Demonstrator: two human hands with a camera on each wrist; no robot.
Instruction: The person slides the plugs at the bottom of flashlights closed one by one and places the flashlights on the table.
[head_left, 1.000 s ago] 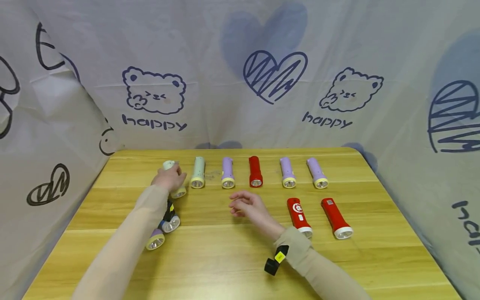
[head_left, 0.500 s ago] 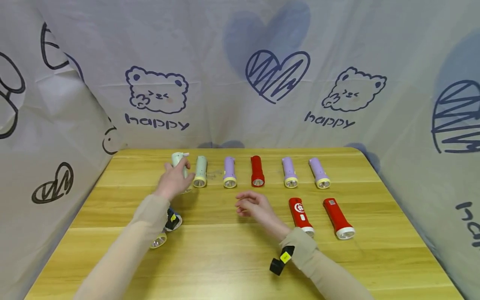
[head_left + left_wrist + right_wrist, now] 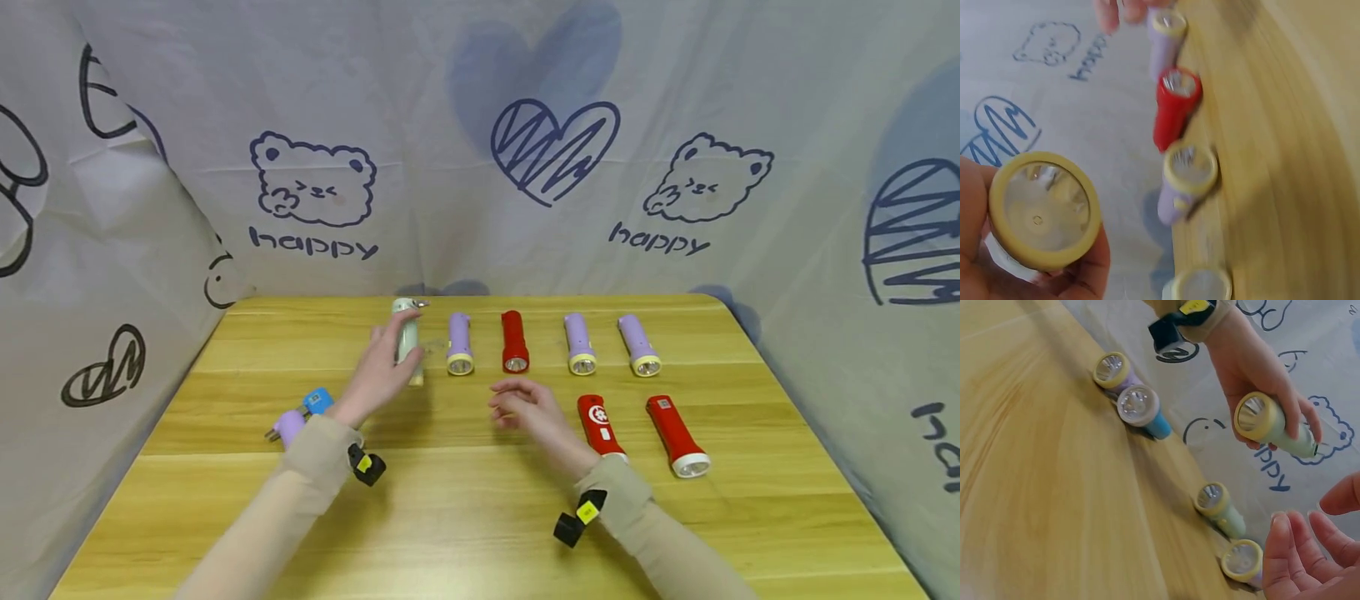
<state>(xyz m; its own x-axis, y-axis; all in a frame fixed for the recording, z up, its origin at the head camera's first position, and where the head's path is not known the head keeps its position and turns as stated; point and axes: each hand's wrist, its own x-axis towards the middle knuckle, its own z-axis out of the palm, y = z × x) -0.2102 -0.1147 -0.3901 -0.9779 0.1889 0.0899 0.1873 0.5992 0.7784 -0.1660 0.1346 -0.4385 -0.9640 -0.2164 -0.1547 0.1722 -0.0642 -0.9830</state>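
Holds a mint-green flashlight (image 3: 408, 338) with a pale yellow rim in the left grip (image 3: 375, 371), fingers and thumb curled round the barrel, raised off the wooden surface (image 3: 457, 525), just left of a purple flashlight (image 3: 459, 342) in the back row. Hides in the head view a second green flashlight (image 3: 1225, 515) lying on the surface. Has the right grip (image 3: 528, 410) in the air, fingers loosely bent, in front of a red flashlight (image 3: 513, 340), left of two white-headed red flashlights (image 3: 675, 437). Has a blue flashlight (image 3: 318, 401) near the left sleeve (image 3: 300, 483).
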